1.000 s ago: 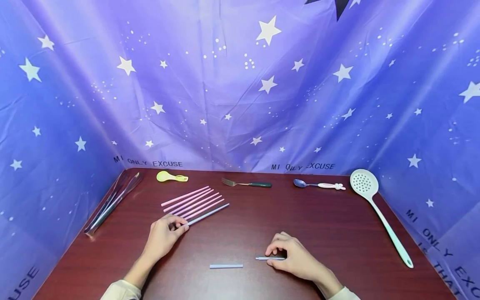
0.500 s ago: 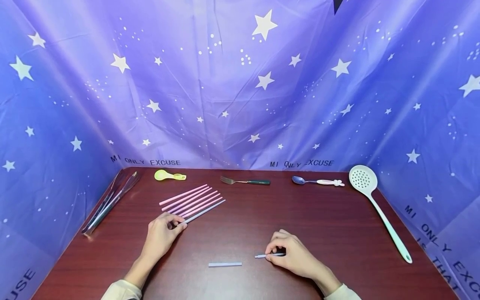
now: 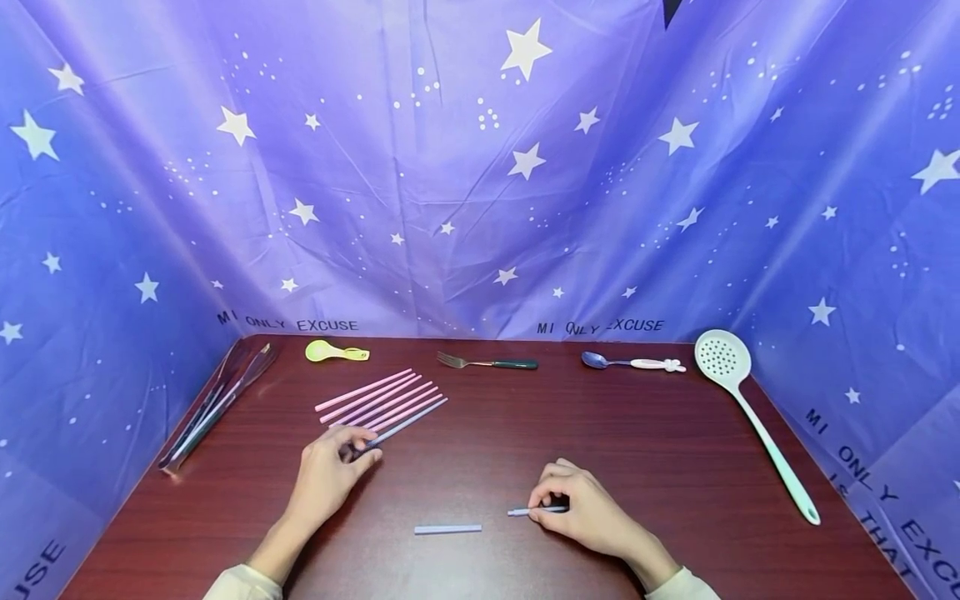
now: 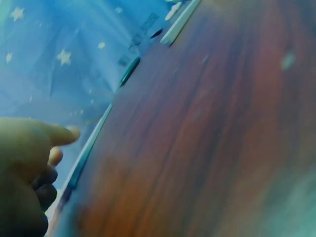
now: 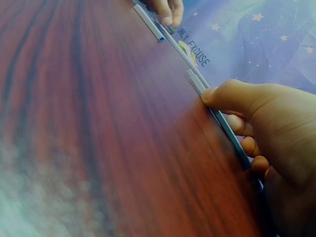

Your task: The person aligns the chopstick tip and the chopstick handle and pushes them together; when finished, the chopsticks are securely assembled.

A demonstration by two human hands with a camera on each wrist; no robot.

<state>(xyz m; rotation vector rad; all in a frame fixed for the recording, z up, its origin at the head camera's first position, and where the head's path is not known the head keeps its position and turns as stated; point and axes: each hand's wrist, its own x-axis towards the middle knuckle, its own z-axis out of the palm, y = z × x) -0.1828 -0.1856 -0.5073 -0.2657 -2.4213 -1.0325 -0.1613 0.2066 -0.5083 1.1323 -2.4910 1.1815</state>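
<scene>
Several slim pink sticks point(image 3: 375, 396) lie side by side at the left of the table. Along their near side lies a long blue-grey stick point(image 3: 408, 422). My left hand point(image 3: 327, 475) is at that stick's near end, its thumb apart from the index finger; the left wrist view also shows the thumb clear of the stick. My right hand point(image 3: 585, 510) pinches a short blue-grey stick point(image 5: 224, 123) between thumb and fingers, low at the table. Its narrower tip points left. Between the hands lies another short blue-grey stick point(image 3: 448, 529).
Along the back are a yellow measuring spoon point(image 3: 336, 351), a fork point(image 3: 487, 362) and a spoon with a pale handle point(image 3: 633, 363). A whisk point(image 3: 217, 408) lies at the left edge, a pale green skimmer point(image 3: 753, 417) at the right. Starry cloth point(image 3: 450, 167) walls the table.
My left thumb has parted from the long blue-grey stick, which lies beside the pink ones. My right hand keeps its pinch on the short stick. The head view has shifted slightly.
</scene>
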